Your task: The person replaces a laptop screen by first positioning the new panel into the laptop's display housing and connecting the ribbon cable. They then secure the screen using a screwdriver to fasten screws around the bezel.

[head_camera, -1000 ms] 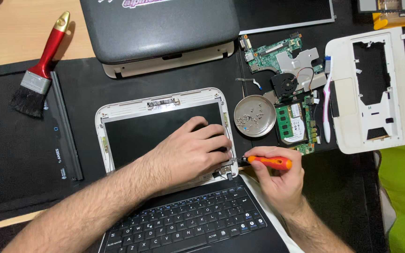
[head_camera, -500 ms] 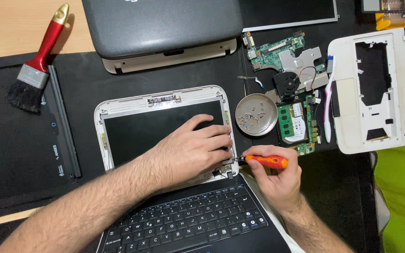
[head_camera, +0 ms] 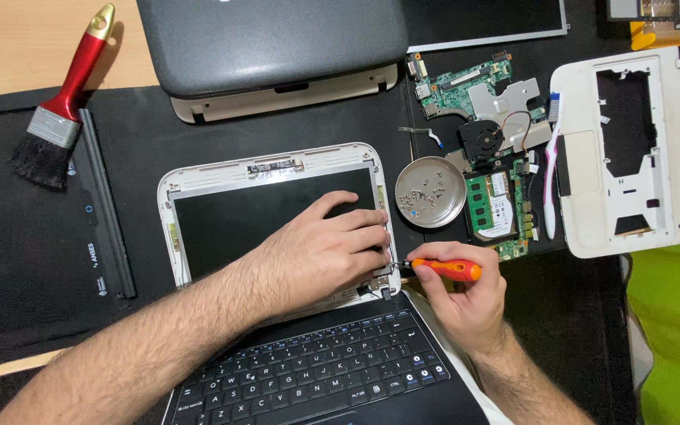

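Observation:
A small white laptop lies open flat, its bare dark screen panel (head_camera: 230,220) in a white lid frame (head_camera: 198,171) and its black keyboard (head_camera: 316,378) nearest me. My left hand (head_camera: 316,252) presses flat on the screen's lower right corner. My right hand (head_camera: 462,295) grips an orange-handled screwdriver (head_camera: 446,269), whose tip points left at the lid's lower right corner by the hinge, right beside my left fingertips.
A round metal dish (head_camera: 430,191) holding several screws sits right of the lid. Green circuit boards with a fan (head_camera: 485,134), a pink toothbrush (head_camera: 550,169), a white plastic case part (head_camera: 623,149), a grey laptop (head_camera: 277,47) and a red brush (head_camera: 60,110) lie around.
Both hands stay at the lid's lower right corner with the screwdriver in place. The view has drifted only slightly.

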